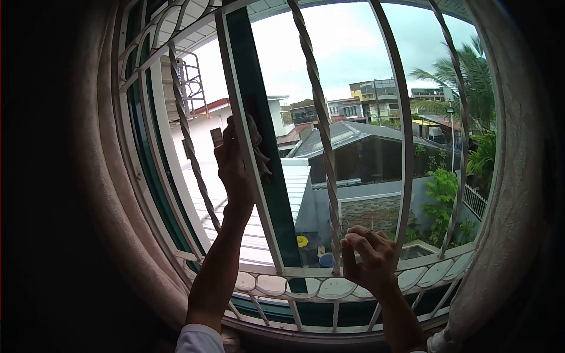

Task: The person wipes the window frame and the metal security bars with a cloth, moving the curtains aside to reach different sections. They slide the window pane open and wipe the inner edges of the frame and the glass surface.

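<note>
Curtain (507, 235), grey roof (353, 132), palm tree (471, 82), overcast sky (347, 47)

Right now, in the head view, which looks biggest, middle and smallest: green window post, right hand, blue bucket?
1. green window post
2. right hand
3. blue bucket; far outside, so true size unsure.

Two hands at the window, a left hand (232, 167) and a right hand (368, 259), and one cloth (259, 148). The grille has five uprights: three twisted bars (318, 117) and two plain bars (401, 135). Two curtains (100, 176) — one each side. Down outside are one blue bucket (325, 260) and one yellow disc (302, 240).
</note>
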{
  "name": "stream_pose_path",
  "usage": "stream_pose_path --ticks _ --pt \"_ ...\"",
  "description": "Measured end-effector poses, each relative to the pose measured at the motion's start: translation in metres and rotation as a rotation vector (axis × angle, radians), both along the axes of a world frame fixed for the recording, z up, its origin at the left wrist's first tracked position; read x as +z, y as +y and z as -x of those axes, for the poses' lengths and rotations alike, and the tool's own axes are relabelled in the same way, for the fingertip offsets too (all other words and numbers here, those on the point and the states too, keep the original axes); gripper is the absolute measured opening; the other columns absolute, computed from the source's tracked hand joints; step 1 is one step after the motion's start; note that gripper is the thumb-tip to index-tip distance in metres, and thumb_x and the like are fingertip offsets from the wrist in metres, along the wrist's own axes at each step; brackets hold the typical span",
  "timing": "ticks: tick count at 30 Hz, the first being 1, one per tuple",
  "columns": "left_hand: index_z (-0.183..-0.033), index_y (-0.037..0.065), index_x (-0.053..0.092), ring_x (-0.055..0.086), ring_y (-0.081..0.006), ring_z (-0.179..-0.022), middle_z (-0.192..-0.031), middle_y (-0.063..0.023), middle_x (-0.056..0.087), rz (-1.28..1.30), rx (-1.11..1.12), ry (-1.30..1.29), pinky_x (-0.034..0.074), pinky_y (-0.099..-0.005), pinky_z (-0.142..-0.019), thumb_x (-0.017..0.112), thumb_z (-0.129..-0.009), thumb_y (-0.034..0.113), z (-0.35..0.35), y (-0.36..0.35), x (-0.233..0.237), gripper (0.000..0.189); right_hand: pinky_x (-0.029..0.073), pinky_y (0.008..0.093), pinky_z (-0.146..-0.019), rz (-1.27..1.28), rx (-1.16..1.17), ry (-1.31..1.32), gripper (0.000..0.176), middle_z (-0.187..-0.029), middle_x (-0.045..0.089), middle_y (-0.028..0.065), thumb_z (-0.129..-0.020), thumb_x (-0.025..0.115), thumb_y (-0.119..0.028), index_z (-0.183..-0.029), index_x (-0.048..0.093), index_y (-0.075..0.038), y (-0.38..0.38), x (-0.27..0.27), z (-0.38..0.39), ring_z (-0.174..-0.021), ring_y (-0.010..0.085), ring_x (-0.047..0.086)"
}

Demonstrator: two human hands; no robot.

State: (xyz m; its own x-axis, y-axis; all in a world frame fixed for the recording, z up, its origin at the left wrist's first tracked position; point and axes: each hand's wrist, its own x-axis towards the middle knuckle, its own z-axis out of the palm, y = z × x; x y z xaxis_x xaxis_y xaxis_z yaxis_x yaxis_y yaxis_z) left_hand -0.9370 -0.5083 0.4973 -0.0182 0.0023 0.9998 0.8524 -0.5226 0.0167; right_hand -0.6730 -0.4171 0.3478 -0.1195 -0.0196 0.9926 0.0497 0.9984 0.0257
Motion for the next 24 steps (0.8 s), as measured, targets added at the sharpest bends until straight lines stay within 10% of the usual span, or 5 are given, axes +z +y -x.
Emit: stream_pose_path --ticks 5,9,17,22,24 --pt "-0.146 0.005 0.05 0.061 -0.023 -0.12 -0.136 -0.0145 0.06 -0.303 0.909 0.483 0.051 -0.0288 -0.09 0.062 -0.095 -0.002 -0.02 0.01 0.057 0.053 0.051 0.035 -0.059 0.083 0.079 0.028 0.016 -0.092 0.074 0.0165 -0.084 0.075 -0.014 -0.091 0.07 -0.001 -0.005 0.006 0.003 -0.069 0.0244 0.073" --pt "-0.133 -0.002 0.055 0.056 -0.0232 -0.128 -0.154 -0.0129 0.047 -0.126 0.277 0.403 0.045 -0.0345 -0.101 0.064 -0.099 0.007 0.016 0.036 0.1 0.036 0.059 0.0367 -0.063 0.164 0.158 -0.01 0.041 -0.098 0.074 0.0205 -0.082 0.081 -0.022 -0.113 0.066 0.001 -0.005 0.011 -0.001 -0.073 0.0251 0.076" --pt "-0.138 0.002 0.055 0.062 -0.0091 -0.068 -0.091 -0.0051 0.067 -0.246 0.412 0.493 0.046 -0.0228 -0.053 0.056 -0.106 0.018 0.043 0.047 0.216 0.035 0.058 0.0362 -0.064 0.147 0.118 -0.001 0.034 -0.087 0.074 0.0158 -0.081 0.078 -0.014 -0.11 0.066 -0.001 -0.016 -0.001 0.012 -0.073 0.0257 0.076" --pt "-0.136 0.002 0.057 0.059 -0.0078 -0.055 -0.075 -0.0034 0.065 0.076 -0.586 0.041 0.042 -0.0235 -0.043 0.055 -0.106 0.024 0.054 0.055 0.168 0.037 0.059 0.0367 -0.068 0.19 0.157 -0.152 0.033 -0.089 0.075 0.0147 -0.087 0.076 -0.019 -0.113 0.068 -0.001 -0.013 -0.006 0.015 -0.078 0.0272 0.077" --pt "-0.136 0.001 0.056 0.062 -0.0109 -0.061 -0.081 -0.007 0.067 -0.146 0.093 0.251 0.045 -0.0261 -0.047 0.054 -0.106 0.025 0.044 0.046 0.183 0.039 0.054 0.0352 -0.06 0.302 0.28 -0.124 0.023 -0.079 0.07 0.0132 -0.093 0.067 -0.014 -0.112 0.067 0.001 -0.037 -0.006 0.012 -0.066 0.025 0.069"
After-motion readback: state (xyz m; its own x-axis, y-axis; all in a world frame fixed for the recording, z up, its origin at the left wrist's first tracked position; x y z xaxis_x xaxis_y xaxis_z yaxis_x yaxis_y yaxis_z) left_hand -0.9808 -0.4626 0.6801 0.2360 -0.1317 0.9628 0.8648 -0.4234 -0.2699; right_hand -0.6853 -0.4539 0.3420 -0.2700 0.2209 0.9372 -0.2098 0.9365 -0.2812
